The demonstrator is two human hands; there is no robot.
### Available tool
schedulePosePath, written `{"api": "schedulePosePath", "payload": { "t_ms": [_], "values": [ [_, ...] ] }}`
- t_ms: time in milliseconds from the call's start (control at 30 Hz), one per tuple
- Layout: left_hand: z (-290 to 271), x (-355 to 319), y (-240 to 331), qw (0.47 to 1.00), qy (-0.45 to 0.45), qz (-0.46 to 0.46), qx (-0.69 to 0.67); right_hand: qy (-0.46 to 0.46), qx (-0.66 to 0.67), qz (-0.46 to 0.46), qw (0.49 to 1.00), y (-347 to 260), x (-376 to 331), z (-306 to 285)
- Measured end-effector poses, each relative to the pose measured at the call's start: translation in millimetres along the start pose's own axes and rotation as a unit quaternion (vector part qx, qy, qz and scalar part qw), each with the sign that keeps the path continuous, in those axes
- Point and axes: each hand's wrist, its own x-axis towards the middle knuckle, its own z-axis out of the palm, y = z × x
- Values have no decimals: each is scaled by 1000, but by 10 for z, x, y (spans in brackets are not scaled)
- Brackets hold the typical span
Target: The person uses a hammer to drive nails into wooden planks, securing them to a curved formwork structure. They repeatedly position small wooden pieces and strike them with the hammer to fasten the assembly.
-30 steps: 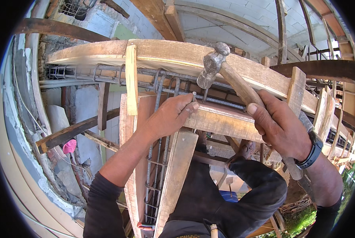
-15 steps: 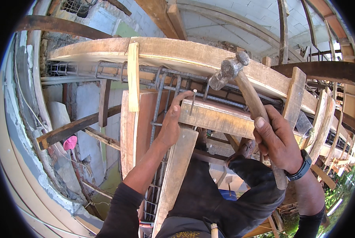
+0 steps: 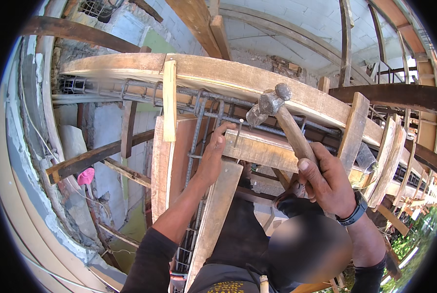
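Note:
My right hand [image 3: 328, 180] is closed round the wooden handle of a hammer [image 3: 292, 132]. The worn metal head is raised to the right of a nail [image 3: 238, 134], with a gap between them. Slightly tilted, the nail stands at the left end of a short wooden board [image 3: 262, 149], most of its shank exposed. My left hand [image 3: 212, 154] grips that end of the board, its fingers curling over the far edge close to the nail; the thumb is hidden. Below it, an upright plank [image 3: 216, 210] meets the board near my left wrist.
A long curved timber [image 3: 218, 71] runs across behind the board, with a steel rebar cage [image 3: 184, 97] alongside. A pale wood strip [image 3: 170, 100] crosses it. Another upright board [image 3: 162, 166] stands left of my forearm. Several wooden braces [image 3: 353, 128] are at right. A blurred round patch covers the lower middle.
My right hand and the hammer have moved left, bringing the hammer head nearer the nail and slightly lower. My left hand stays at the board's end.

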Motion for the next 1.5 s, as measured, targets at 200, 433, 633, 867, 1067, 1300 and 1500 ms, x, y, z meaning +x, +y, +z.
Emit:
{"api": "schedulePosePath", "payload": {
  "t_ms": [200,433,633,867,1067,1300,1500],
  "values": [
    [34,6,72,993,42,55,95,-16,-9,14,1000,-42,66,-13],
    [55,-9,94,990,71,45,114,-15,-11,3,1000,-331,220,-180],
    [69,16,44,990,61,50,121,43,-71,-63,994,-395,327,-134],
    [70,25,59,988,77,59,122,-18,-90,42,995,-676,351,-360],
    [65,34,58,992,66,44,102,27,-147,-48,988,-376,390,-165],
    [67,9,66,990,68,44,113,23,-119,12,993,-774,392,-424],
    [63,40,29,990,69,54,114,48,-184,-148,971,-230,444,-77]
  ]
}}
